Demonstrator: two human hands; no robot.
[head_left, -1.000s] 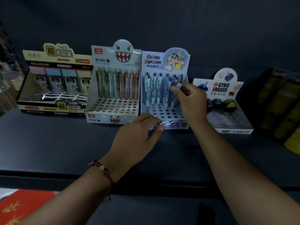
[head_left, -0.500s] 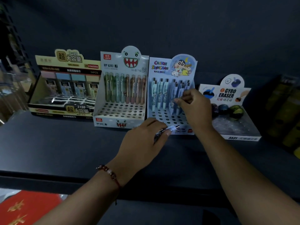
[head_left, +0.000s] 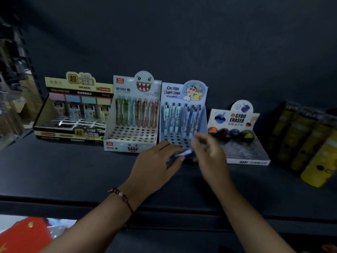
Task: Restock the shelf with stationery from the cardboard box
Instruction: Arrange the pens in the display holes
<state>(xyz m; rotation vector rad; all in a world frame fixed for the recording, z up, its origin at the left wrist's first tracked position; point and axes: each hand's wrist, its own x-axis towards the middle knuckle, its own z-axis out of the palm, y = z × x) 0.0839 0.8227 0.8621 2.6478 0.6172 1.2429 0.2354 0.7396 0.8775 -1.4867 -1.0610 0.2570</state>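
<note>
Just in front of the blue cartoon pen display, the left hand grips a small bundle of pens — the blurred right hand reaches for them, its grasp impossible to judge. Best practice: draw one pen, seat it upright in a free hole. Beneath the display runs a dark shelf — dim wall behind.

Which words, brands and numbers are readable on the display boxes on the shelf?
"MP 8283", "LANTU": monster-face pen box
"CRAYON SHINCHAN": blue pen box
"GYRO ERASER", "5531": eraser box
"1=10", "24PCS", "超大容量": yellow refill box
Smaller print on all four boxes is too blurred to read.
</note>
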